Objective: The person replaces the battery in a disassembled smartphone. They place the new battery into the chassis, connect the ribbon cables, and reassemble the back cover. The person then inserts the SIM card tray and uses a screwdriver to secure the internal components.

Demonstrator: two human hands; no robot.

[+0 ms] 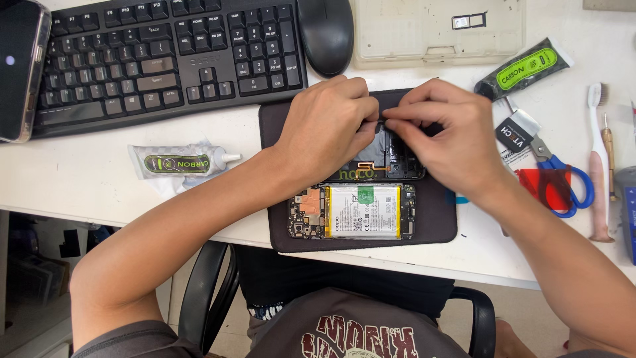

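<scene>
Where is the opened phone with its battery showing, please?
In the head view, the opened phone lies on the dark mat, at its near edge, just below both hands.

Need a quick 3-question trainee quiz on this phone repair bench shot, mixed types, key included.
1. True or false: both hands, left hand and right hand, work on the black phone part on the dark mat.
2. What lies nearer the person on the mat? A) opened phone with battery B) mouse C) scissors
3. Fill in: the white glue tube lies just below the ____.

Key: 1 true; 2 A; 3 keyboard
</scene>
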